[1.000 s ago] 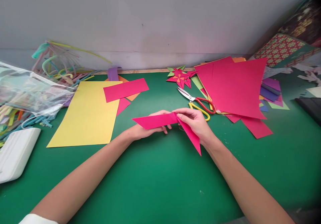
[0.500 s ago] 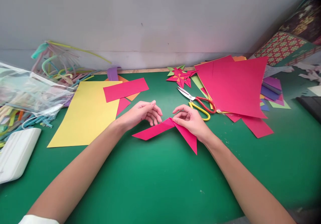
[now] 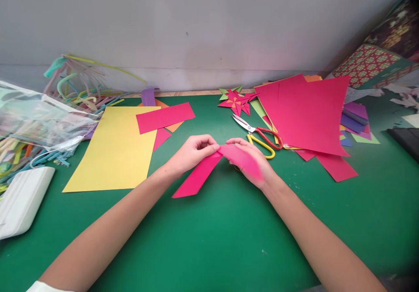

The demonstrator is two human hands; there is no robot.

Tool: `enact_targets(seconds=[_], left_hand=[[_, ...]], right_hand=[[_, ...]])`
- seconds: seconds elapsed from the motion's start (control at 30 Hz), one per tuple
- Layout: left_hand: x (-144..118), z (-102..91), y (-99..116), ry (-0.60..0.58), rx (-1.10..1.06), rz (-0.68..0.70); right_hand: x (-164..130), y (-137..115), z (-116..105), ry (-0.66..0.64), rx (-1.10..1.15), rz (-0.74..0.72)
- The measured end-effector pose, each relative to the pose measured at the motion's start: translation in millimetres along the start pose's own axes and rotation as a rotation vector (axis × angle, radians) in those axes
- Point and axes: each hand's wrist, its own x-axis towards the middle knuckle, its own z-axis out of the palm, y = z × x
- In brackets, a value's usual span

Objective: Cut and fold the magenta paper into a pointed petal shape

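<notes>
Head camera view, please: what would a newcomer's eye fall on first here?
Probably the folded pink paper strip pinched between the left hand and right hand at the centre of the green table. Next, the yellow sheet at left and the big pink sheet at right beside the scissors.

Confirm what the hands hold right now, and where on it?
Both hold one folded pink paper strip at its upper fold: left hand pinches the fold's left side, right hand its blurred right flap.
</notes>
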Motion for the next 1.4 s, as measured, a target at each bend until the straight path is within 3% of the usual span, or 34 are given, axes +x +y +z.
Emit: enact_targets(seconds=[0.1, 0.2, 0.4, 0.53, 0.7, 0.97, 1.17, 1.4], left_hand=[[2, 10.7, -5, 0.264, -0.19, 0.013], [1, 26.1, -12, 0.348, -0.224, 0.002], [-7, 47.3, -18, 0.249, -0.149, -0.001], [-9, 47.4, -16, 0.162, -0.055, 0.026], [-10, 46.3, -15, 0.078, -0.161, -0.011], [-10, 47.2, -17, 0.092, -0.287, -0.044], [-11, 41.7, -15, 0.089, -0.157, 0.012], [-12, 37.2, -14, 0.174, -0.02, 0.05]], right_hand=[[0, 2, 5, -0.061, 0.066, -0.011], [-5, 9, 19, -0.135, -0.008, -0.083], [-8, 25, 32, 0.162, -0.079, -0.143], [-7, 24, 27, 0.238, -0.091, -0.205], [-6, 21, 23, 0.228, -0.135, -0.259], [-5, 25, 16, 0.224, -0.228, -0.275], [-8, 25, 18, 0.227, -0.267, -0.254], [-11, 14, 28, 0.131, -0.058, -0.143]])
